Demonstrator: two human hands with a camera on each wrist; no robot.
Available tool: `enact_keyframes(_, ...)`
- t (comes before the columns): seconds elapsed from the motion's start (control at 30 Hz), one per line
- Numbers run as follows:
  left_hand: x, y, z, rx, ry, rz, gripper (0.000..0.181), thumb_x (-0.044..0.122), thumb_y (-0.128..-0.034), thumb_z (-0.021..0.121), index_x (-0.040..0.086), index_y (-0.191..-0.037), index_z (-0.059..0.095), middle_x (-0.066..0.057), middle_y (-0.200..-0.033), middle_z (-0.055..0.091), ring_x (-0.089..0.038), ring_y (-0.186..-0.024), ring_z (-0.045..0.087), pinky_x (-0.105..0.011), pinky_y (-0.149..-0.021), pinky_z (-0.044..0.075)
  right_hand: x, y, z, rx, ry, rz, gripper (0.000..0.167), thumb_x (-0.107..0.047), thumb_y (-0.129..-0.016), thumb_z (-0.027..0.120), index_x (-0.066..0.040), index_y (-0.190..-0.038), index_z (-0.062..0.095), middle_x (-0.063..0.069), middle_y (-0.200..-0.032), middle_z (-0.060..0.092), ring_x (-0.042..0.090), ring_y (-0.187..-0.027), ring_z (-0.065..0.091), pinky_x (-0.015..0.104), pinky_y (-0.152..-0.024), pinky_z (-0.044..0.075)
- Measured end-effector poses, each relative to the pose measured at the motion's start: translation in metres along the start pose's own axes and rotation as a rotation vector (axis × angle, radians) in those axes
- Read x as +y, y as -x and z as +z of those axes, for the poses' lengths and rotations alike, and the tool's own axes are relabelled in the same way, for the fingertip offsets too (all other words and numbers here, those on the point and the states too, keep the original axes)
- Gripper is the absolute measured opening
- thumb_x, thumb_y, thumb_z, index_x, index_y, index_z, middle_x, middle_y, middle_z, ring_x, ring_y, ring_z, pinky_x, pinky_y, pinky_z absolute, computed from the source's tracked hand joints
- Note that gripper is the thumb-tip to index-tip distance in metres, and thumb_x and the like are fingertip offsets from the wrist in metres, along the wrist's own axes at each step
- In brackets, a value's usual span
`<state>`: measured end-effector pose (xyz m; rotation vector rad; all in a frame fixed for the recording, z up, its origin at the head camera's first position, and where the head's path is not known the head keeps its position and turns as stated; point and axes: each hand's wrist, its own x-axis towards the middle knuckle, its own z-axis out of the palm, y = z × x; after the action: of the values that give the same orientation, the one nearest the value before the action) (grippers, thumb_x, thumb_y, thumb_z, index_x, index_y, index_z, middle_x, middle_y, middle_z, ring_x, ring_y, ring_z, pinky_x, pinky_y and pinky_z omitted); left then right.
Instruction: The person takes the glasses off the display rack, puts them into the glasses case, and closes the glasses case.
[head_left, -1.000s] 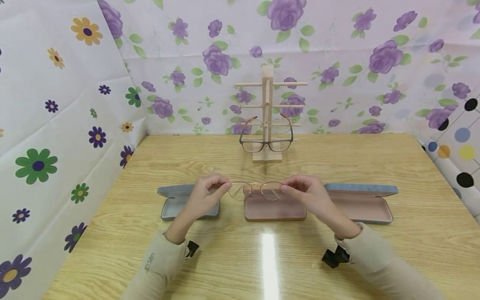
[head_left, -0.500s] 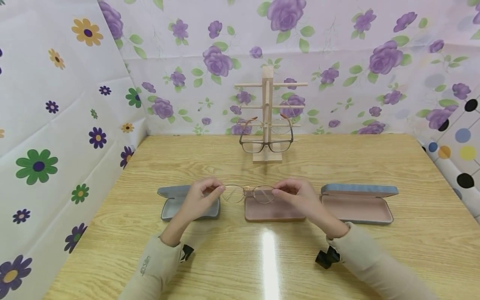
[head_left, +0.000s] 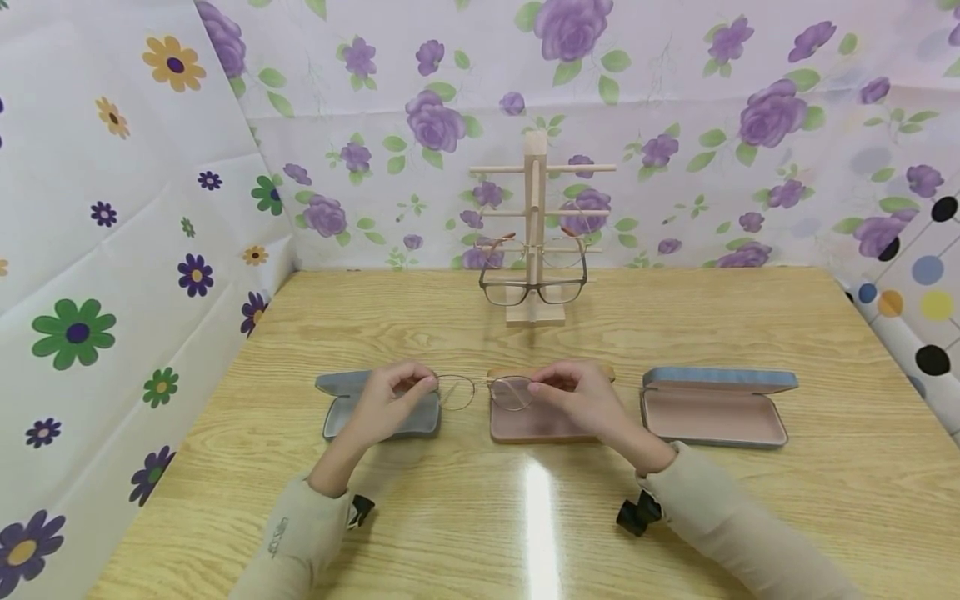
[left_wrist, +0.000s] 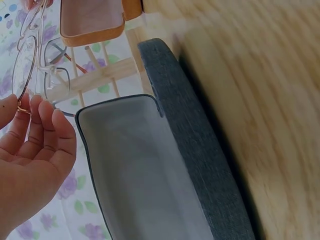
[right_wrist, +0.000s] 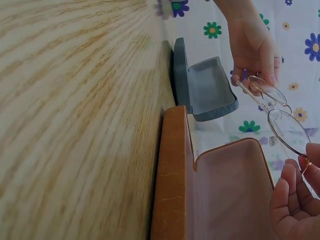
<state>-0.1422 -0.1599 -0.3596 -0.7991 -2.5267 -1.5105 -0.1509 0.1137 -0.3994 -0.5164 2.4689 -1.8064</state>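
Thin wire-rimmed glasses [head_left: 512,393] are held level above the cases, a hand at each end. The left hand [head_left: 387,402] pinches one outer end between thumb and fingers, over the small grey-blue case [head_left: 381,432]. My right hand [head_left: 582,400] pinches the other end, over the open brown case [head_left: 542,427] with its pink lining. In the left wrist view the left hand [left_wrist: 35,145] grips the frame beside the empty grey case [left_wrist: 140,170]. In the right wrist view both lenses [right_wrist: 289,129] show between the hands, and the right fingers [right_wrist: 295,195] hold the near end.
A third open case [head_left: 714,417], blue outside and pink inside, lies at the right. Behind the cases a wooden rack [head_left: 535,192] stands on the table [head_left: 420,308], with dark-framed glasses [head_left: 532,292] and thin-framed glasses on it. Flowered cloth [head_left: 420,75] hangs behind.
Both hands have moved left and slightly down with the wire-rimmed glasses, from over the brown case to between it and the grey-blue case. The cases and rack have stayed put.
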Motion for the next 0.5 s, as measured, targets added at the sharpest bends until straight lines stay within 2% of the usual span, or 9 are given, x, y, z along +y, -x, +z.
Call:
enact_keyframes(0.17, -0.004, 0.003, -0.003, 0.003, -0.02, 0.0, 0.009, -0.007, -0.0867, 0.055, -0.007, -0.085, 0.063, -0.019, -0.081, 0.062, -0.029, -0.07, 0.056, -0.025, -0.063, 0.047, -0.001, -0.002, 0.006, -0.001, 0.014, -0.002, 0.013, -0.014, -0.082, 0.069, -0.004, -0.091, 0.07, 0.005, -0.086, 0.067, 0.015, -0.072, 0.061, 0.027, -0.063, 0.05)
enact_keyframes(0.27, -0.015, 0.005, -0.004, 0.015, -0.035, 0.002, 0.008, -0.006, -0.0869, 0.055, -0.007, -0.085, 0.063, -0.021, -0.081, 0.062, -0.021, -0.068, 0.054, -0.026, -0.063, 0.047, -0.001, -0.003, 0.009, -0.01, 0.01, -0.008, 0.014, -0.014, -0.082, 0.068, -0.004, -0.091, 0.07, 0.006, -0.086, 0.067, 0.015, -0.073, 0.061, 0.026, -0.064, 0.05)
enact_keyframes(0.4, -0.035, 0.009, -0.007, 0.03, -0.059, -0.014, 0.008, -0.002, -0.0875, 0.056, -0.005, -0.086, 0.064, -0.016, -0.081, 0.063, -0.014, -0.068, 0.052, -0.025, -0.062, 0.046, 0.0, -0.005, 0.014, -0.02, 0.012, -0.017, 0.014, -0.013, -0.082, 0.068, -0.003, -0.091, 0.07, 0.007, -0.086, 0.067, 0.015, -0.072, 0.061, 0.025, -0.063, 0.05)
enact_keyframes(0.5, -0.04, 0.012, -0.009, 0.041, -0.079, -0.018, 0.009, 0.001, -0.0879, 0.057, -0.005, -0.087, 0.064, -0.015, -0.082, 0.064, -0.011, -0.07, 0.054, -0.025, -0.063, 0.047, -0.002, -0.007, 0.017, -0.028, 0.026, -0.024, 0.015, -0.012, -0.082, 0.068, -0.001, -0.092, 0.07, 0.007, -0.086, 0.067, 0.015, -0.072, 0.06, 0.025, -0.062, 0.049)
